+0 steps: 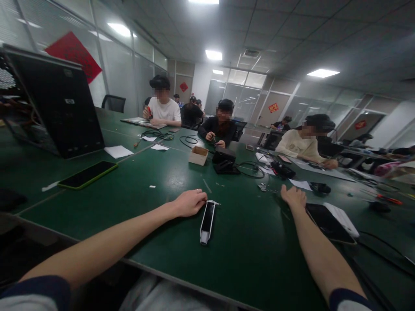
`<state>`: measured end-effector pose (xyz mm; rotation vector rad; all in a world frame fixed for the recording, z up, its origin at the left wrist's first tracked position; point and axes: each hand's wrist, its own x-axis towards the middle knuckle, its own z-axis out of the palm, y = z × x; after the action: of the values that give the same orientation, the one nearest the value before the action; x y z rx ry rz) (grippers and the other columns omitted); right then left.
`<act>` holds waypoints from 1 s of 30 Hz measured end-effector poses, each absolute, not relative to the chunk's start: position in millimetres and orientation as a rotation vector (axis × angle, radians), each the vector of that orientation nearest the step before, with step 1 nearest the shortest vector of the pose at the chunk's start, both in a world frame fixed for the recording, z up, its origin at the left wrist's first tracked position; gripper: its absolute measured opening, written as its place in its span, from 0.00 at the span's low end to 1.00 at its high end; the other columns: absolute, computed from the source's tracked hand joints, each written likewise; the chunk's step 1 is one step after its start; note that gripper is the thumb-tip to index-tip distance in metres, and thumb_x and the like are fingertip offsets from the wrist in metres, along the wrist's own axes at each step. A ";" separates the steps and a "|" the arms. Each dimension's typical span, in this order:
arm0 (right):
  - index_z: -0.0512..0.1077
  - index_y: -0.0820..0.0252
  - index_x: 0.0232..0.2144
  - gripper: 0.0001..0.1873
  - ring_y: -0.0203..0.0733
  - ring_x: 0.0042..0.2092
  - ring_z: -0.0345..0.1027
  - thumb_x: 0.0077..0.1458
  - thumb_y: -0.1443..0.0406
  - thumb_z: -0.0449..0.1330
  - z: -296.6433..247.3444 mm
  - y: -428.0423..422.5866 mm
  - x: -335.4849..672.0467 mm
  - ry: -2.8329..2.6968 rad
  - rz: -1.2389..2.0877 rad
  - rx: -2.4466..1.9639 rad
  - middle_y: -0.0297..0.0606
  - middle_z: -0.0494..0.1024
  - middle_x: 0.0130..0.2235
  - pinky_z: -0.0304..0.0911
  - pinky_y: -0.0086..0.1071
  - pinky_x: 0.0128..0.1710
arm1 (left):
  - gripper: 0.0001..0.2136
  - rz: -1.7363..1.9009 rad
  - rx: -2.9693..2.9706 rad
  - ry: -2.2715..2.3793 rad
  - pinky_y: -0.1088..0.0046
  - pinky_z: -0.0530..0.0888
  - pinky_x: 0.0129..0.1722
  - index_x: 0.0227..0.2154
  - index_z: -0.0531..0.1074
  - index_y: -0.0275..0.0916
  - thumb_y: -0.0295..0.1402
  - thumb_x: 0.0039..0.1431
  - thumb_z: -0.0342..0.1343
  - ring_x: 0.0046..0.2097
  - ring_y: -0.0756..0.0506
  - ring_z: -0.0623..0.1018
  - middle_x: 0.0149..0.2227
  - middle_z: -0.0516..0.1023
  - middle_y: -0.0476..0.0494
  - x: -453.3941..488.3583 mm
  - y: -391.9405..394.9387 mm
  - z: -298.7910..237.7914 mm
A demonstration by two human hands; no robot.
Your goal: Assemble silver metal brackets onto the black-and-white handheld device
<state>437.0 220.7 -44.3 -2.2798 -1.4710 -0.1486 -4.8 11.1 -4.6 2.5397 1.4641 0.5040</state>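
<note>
A narrow dark device with a white frame [207, 221] lies lengthwise on the green table in front of me. A thin metal pin or screw sticks out at its far end. My left hand [190, 202] rests at that far left corner, its fingers curled and close together. What its fingertips hold, if anything, is hidden. Farther right, my right hand [293, 198] is on the table with thumb and fingers apart. Small shiny metal pieces [264, 187] lie just left of it. Beside my right wrist is a black tablet-like device [329, 222], next to a white object [342, 219].
A black laptop [53, 101] and a green-edged phone [88, 175] stand and lie at the left. A small open box [198, 156] and a black device [224, 160] with cables are ahead. Several people sit across the table. Pliers with orange handles [389, 199] lie far right.
</note>
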 end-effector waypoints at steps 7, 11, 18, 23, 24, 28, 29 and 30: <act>0.61 0.79 0.58 0.41 0.64 0.59 0.59 0.61 0.47 0.41 -48.4 246.4 442.8 -1.620 0.131 -2.309 0.69 0.65 0.56 0.54 0.51 0.57 | 0.09 0.472 2.615 1.469 0.70 0.70 0.36 0.39 0.70 0.40 0.30 0.64 0.45 0.37 0.45 0.74 0.39 0.73 0.44 -4.1 12.1 -8.0; 0.56 0.66 0.64 0.40 0.60 0.61 0.58 0.61 0.44 0.40 -49.2 254.7 426.5 -1.819 0.248 -2.191 0.56 0.61 0.62 0.53 0.49 0.58 | 0.09 0.466 2.625 1.485 0.71 0.70 0.36 0.40 0.69 0.41 0.31 0.64 0.45 0.37 0.45 0.74 0.39 0.72 0.44 -3.6 12.6 -9.3; 0.58 0.59 0.63 0.35 0.55 0.64 0.51 0.62 0.46 0.43 -52.0 248.7 371.6 -2.237 0.270 -1.920 0.46 0.55 0.66 0.48 0.46 0.62 | 0.09 0.442 2.601 1.511 0.70 0.70 0.38 0.41 0.70 0.41 0.31 0.64 0.45 0.39 0.45 0.74 0.41 0.73 0.44 -1.7 11.2 -9.0; 0.56 0.65 0.64 0.33 0.52 0.66 0.47 0.64 0.51 0.44 -46.2 219.2 340.6 -2.405 0.179 -1.815 0.49 0.53 0.66 0.47 0.45 0.63 | 0.09 0.468 2.605 1.500 0.70 0.70 0.37 0.41 0.70 0.40 0.31 0.63 0.45 0.38 0.45 0.74 0.40 0.73 0.43 -1.8 10.8 -7.5; 0.56 0.66 0.63 0.33 0.52 0.66 0.47 0.64 0.52 0.43 -45.7 212.6 335.7 -2.419 0.171 -1.793 0.49 0.53 0.66 0.47 0.45 0.63 | 0.09 0.473 2.598 1.494 0.70 0.70 0.37 0.40 0.70 0.40 0.31 0.63 0.45 0.37 0.45 0.74 0.40 0.73 0.43 -1.8 10.8 -7.1; 0.58 0.64 0.63 0.31 0.50 0.66 0.46 0.64 0.53 0.44 -46.5 185.5 319.7 -2.446 0.164 -1.695 0.47 0.54 0.66 0.47 0.46 0.63 | 0.10 0.494 2.586 1.482 0.70 0.70 0.37 0.40 0.71 0.40 0.31 0.63 0.45 0.38 0.45 0.74 0.39 0.73 0.43 -1.6 10.2 -6.2; 0.58 0.64 0.63 0.31 0.50 0.66 0.46 0.64 0.53 0.44 -47.0 178.2 316.0 -2.450 0.174 -1.673 0.48 0.54 0.66 0.47 0.46 0.63 | 0.10 0.496 2.589 1.482 0.70 0.70 0.37 0.39 0.71 0.40 0.30 0.63 0.45 0.38 0.45 0.74 0.39 0.73 0.43 -1.5 10.1 -5.9; 0.58 0.64 0.63 0.31 0.51 0.66 0.46 0.64 0.52 0.44 -47.4 170.5 312.1 -2.454 0.187 -1.652 0.48 0.54 0.66 0.47 0.47 0.63 | 0.10 0.495 2.595 1.481 0.70 0.70 0.36 0.39 0.71 0.40 0.30 0.63 0.45 0.38 0.45 0.74 0.39 0.73 0.43 -1.5 9.9 -5.7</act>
<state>312.1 170.5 -47.4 -1.6523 -2.4540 0.1868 -1.5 9.9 -5.7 2.5951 1.4813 0.4946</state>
